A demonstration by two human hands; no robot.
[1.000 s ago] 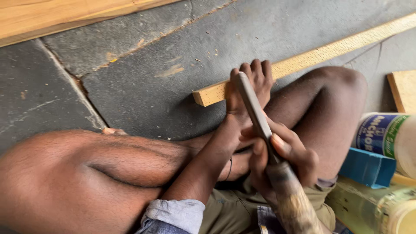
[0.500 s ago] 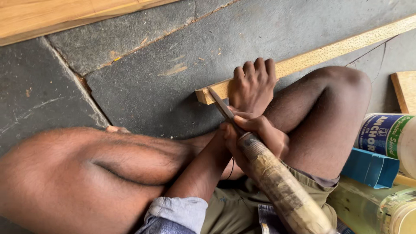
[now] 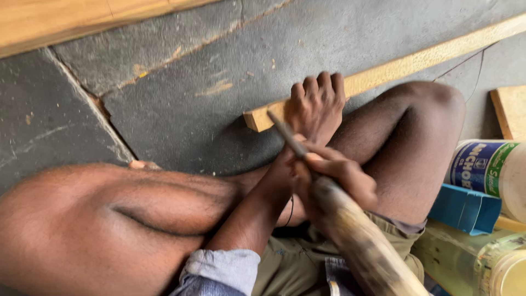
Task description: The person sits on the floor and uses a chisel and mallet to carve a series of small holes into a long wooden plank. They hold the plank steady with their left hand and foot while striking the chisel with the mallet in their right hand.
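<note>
I sit on a stone floor with my knees raised. My left hand (image 3: 316,104) is closed over a long narrow strip of pale wood (image 3: 416,57) near its cut end (image 3: 256,118), pressing it to the floor. My right hand (image 3: 334,175) grips a chisel-like tool (image 3: 350,230) with a thick worn handle. Its dark metal blade (image 3: 285,133) points up and left, the tip just beside the strip's end and my left hand's knuckles.
A wide wooden board (image 3: 82,22) lies along the top left. At right are a white plastic container with a blue and green label (image 3: 490,170), a blue box (image 3: 464,208), a clear jar (image 3: 501,263) and another wood piece (image 3: 510,109). Cracked grey slabs (image 3: 181,87) form the floor.
My right hand has swung the tool down from a raised, near-upright position, so the blade now points at the end of the strip. My left hand stays on the wood.
</note>
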